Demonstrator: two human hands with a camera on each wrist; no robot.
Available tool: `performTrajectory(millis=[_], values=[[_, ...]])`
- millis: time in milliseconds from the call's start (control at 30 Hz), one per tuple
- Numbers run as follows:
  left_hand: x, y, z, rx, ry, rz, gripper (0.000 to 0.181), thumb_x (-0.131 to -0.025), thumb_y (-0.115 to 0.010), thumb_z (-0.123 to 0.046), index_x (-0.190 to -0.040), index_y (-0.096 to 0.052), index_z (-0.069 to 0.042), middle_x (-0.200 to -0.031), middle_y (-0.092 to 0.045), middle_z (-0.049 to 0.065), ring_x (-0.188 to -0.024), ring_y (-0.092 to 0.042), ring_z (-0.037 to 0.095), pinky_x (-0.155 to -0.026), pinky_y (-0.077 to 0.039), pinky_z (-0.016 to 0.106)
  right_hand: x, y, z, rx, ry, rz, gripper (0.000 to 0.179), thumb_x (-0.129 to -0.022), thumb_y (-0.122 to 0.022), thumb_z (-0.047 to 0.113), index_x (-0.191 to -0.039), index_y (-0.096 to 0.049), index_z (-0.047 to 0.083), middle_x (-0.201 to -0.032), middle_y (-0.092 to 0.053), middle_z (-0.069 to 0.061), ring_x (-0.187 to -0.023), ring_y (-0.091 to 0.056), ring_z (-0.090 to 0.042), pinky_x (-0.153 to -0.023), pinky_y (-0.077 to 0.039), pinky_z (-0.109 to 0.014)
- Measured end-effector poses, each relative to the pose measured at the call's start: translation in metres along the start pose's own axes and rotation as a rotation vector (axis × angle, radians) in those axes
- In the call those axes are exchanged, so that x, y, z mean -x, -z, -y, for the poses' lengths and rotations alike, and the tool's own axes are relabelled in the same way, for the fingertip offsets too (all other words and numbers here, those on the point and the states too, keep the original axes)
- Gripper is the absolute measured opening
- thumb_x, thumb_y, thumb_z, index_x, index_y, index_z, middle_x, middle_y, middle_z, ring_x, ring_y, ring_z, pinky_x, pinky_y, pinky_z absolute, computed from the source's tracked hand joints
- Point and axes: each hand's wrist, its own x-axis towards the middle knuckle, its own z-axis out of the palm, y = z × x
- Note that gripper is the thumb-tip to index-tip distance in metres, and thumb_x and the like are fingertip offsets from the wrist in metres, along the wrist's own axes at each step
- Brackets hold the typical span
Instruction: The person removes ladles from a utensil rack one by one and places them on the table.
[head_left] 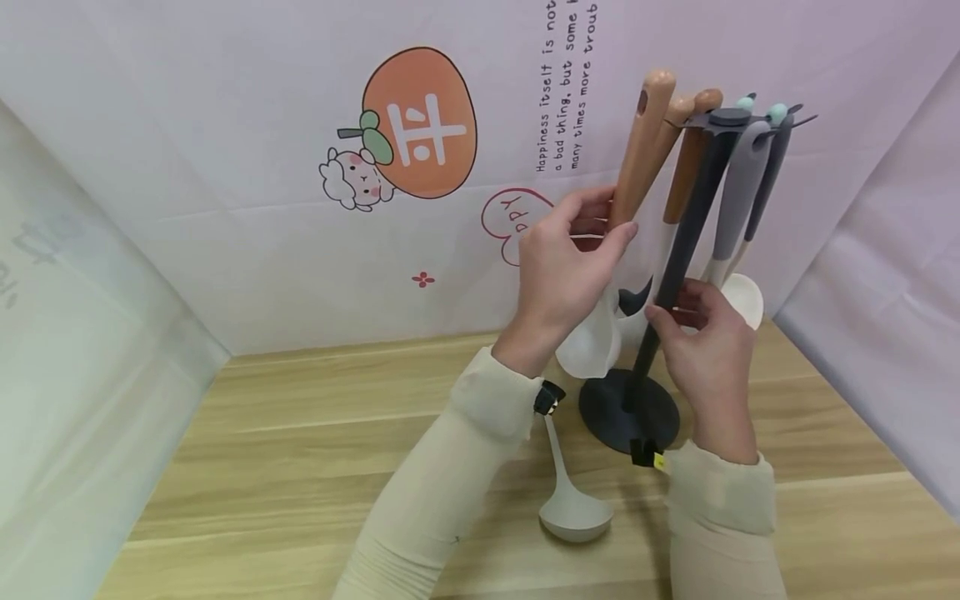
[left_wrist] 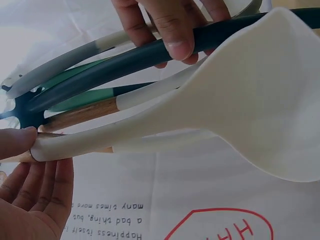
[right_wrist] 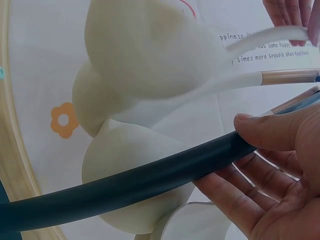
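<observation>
My left hand [head_left: 566, 258] pinches the lower part of a ladle's wooden handle [head_left: 647, 137], near where its white neck begins. The ladle's wide white head [left_wrist: 265, 90] hangs below, beside the utensil stand. My right hand [head_left: 708, 350] grips the stand's dark pole [head_left: 692, 212] partway up, thumb on one side and fingers on the other. Other utensils hang from the top ring, among them a grey-handled one [head_left: 742, 192] and wooden-handled ones [head_left: 686, 171]. The ladle's handle top is close to the ring's left side in the head view.
The stand's round black base [head_left: 600, 408] rests on the wooden table [head_left: 300, 467]. A beige ladle [head_left: 576, 510] lies in front of it, its handle end hidden by the left sleeve. A white printed cloth [head_left: 247, 167] hangs behind, with side cloths left and right.
</observation>
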Motion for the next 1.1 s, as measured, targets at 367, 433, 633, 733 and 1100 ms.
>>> performTrajectory(millis=[367, 433, 633, 733, 1100], values=[[0.009, 0.039, -0.002, -0.065, 0.049, 0.022, 0.048, -0.09, -0.082, -0.005, -0.136, -0.068, -0.002, -0.122, -0.076, 0.014, -0.1, -0.076, 0.021, -0.085, -0.063, 0.018, 0.0, -0.003, -0.002, -0.049, 0.043, -0.021, 0.041, -0.097, -0.073, 0.021, -0.133, -0.067, 0.004, -0.124, -0.076, -0.015, -0.088, -0.057, 0.016, -0.082, -0.046, -0.002], [0.012, 0.048, -0.001, -0.082, 0.05, 0.028, 0.048, -0.089, -0.084, -0.007, -0.134, -0.068, -0.001, -0.119, -0.076, 0.015, -0.098, -0.076, 0.021, -0.084, -0.063, 0.02, 0.0, -0.003, -0.002, -0.054, 0.049, -0.025, 0.04, -0.097, -0.073, 0.02, -0.133, -0.067, 0.003, -0.124, -0.076, -0.015, -0.087, -0.055, 0.018, -0.082, -0.046, -0.002], [0.023, 0.073, 0.005, -0.104, 0.037, 0.013, 0.041, -0.086, -0.089, -0.012, -0.123, -0.073, -0.001, -0.106, -0.077, 0.014, -0.089, -0.074, 0.021, -0.077, -0.065, 0.026, 0.0, -0.003, -0.002, -0.065, 0.048, -0.029, 0.039, -0.096, -0.074, 0.018, -0.132, -0.068, 0.003, -0.123, -0.075, -0.015, -0.089, -0.056, 0.016, -0.082, -0.046, -0.002], [0.03, 0.085, 0.012, -0.121, 0.042, -0.011, 0.038, -0.085, -0.089, -0.013, -0.118, -0.074, -0.001, -0.102, -0.077, 0.012, -0.085, -0.075, 0.02, -0.074, -0.065, 0.029, -0.001, -0.004, -0.002, -0.074, 0.049, -0.032, 0.039, -0.096, -0.075, 0.016, -0.131, -0.068, 0.002, -0.123, -0.075, -0.015, -0.089, -0.057, 0.015, -0.084, -0.047, -0.002], [0.042, 0.116, 0.057, -0.043, 0.382, -0.066, 0.029, -0.088, -0.086, -0.014, -0.107, -0.072, 0.003, -0.093, -0.072, 0.015, -0.067, -0.072, 0.011, -0.066, -0.067, 0.034, -0.002, -0.003, -0.002, -0.055, -0.003, -0.008, 0.043, -0.097, -0.073, 0.02, -0.137, -0.066, 0.006, -0.129, -0.073, -0.012, -0.092, -0.057, 0.013, -0.083, -0.046, -0.002]])
